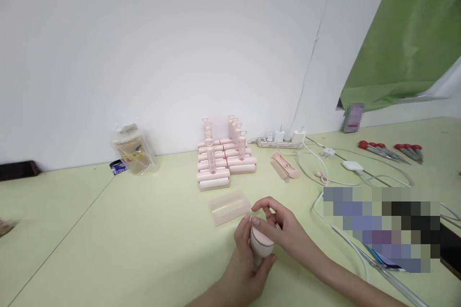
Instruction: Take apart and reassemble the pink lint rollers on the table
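My left hand point(247, 266) is wrapped round a white lint roller roll point(262, 245) with a pink end, held just above the table. My right hand point(279, 225) bends over the top of the same roll, its thumb against the pink end and its index finger curled past the near rim. What lies between the right fingertips is partly hidden. Just beyond my hands, a clear, pale pink plastic cover point(228, 207) lies on the table. Two rows of pink lint rollers point(213, 180) stand farther back, several with upright handles.
Right of the rollers lie a separate pink roller part point(286, 167) and a power strip point(279, 143) with chargers and trailing white cables. Red-ended tools point(372, 146) lie at far right. A bagged cup point(133, 151) stands by the wall on the left, and a dark phone point(18, 171) lies beyond.
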A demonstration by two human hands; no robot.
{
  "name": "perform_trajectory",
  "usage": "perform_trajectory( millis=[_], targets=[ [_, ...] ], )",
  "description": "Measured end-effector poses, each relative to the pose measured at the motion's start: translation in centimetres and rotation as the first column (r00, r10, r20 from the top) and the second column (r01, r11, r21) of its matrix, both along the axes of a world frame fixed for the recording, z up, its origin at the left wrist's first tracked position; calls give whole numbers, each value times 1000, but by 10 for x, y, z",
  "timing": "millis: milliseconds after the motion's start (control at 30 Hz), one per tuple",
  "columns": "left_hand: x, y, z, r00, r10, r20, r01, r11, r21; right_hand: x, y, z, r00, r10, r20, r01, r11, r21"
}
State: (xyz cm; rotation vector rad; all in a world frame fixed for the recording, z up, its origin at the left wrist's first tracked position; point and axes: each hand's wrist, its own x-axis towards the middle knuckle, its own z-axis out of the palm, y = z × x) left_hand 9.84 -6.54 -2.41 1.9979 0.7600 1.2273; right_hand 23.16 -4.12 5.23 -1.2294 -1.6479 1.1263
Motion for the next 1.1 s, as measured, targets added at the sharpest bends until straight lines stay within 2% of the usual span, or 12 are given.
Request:
perform_trajectory(
  millis=[100,233,400,467,533,600,700,867,1100],
  targets=[
    [1,0,-2,1000,2,19,-2,1000,22,2,0,-1,993,-39,111,17,982,189],
    [0,-1,1,1000,-8,26,7,998,66,6,-1,7,958,-55,281,-44,942,334],
    [-1,0,4,999,-6,-37,11,990,144,9,-4,11,900,-138,413,-127,823,553],
    [-1,1,5,999,-11,-53,17,992,129,9,-4,8,917,-95,387,-128,849,512],
    [-1,0,7,998,-18,-64,24,995,96,10,-2,5,954,-20,300,-109,908,405],
    [-1,0,10,998,-20,-58,24,998,66,14,0,3,977,68,204,-130,941,312],
    [-2,-1,14,999,-17,-30,19,998,62,21,4,4,970,176,167,-215,942,257],
    [-2,-1,14,1000,6,-9,-6,997,78,33,9,12,913,328,241,-374,910,178],
    [-1,-1,14,999,-8,-31,11,995,103,33,6,16,916,303,262,-349,925,153]
  ],
)
